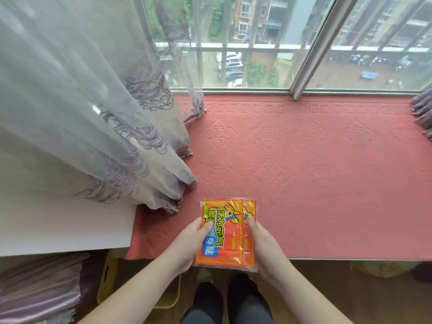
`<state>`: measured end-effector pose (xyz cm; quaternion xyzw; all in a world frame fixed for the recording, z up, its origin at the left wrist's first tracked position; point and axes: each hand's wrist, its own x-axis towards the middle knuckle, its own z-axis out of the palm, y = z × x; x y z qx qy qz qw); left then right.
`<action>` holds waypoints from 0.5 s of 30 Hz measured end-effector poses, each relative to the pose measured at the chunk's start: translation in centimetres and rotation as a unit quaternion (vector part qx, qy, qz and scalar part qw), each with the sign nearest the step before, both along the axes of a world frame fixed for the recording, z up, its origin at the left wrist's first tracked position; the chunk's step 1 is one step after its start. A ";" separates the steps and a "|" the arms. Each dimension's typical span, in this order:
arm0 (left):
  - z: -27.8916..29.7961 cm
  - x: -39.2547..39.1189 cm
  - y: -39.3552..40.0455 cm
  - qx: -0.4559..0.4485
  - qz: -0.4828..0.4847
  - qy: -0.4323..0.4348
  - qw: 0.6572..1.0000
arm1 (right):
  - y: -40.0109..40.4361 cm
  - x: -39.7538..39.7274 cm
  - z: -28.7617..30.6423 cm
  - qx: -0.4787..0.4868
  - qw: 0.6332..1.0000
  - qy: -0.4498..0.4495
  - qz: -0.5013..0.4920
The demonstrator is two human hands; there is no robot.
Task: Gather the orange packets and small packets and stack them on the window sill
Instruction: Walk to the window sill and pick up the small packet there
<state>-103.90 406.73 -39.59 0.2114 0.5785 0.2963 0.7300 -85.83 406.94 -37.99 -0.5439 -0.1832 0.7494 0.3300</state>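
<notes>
A: Nearest the viewer, what is shown?

B: The person's two dark-clad feet [225,300] on the floor, and to the left a yellow bag [109,274] beside folded mauve fabric [39,288].

A: And the hands?

B: The left hand [187,246] grips the left edge of the orange packets [222,232], thumb on top, fingers underneath. The right hand [264,249] holds the right edge the same way, thumb pressed on the printed face. Both are closed on the stack, not spread.

A: Where do the packets lie?

B: At the near edge of the window sill [315,171], which is covered by a salmon-red embossed mat. Their lower end overhangs the edge. At least two packets are visible, one offset to the right beneath the top one; the exact count cannot be told.

A: Farther on?

B: A sheer curtain [81,113] with purple scroll embroidery hangs at left, its hem resting on the sill. A darker curtain [423,111] shows at far right. Beyond stands the window frame [313,50], then railings, parked cars and apartment blocks outside.
</notes>
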 end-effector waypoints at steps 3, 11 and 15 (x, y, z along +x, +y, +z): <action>-1.1 1.3 0.8 0.001 -0.006 -0.007 1.000 | 0.7 0.0 -0.9 -0.004 1.000 0.013 -0.005; -6.4 2.6 2.6 0.019 -0.002 0.082 0.996 | 2.2 0.5 -6.1 0.017 0.993 -0.111 0.047; -9.7 3.2 3.7 0.028 0.003 0.136 0.990 | 3.5 0.8 -9.6 0.037 0.976 -0.211 0.035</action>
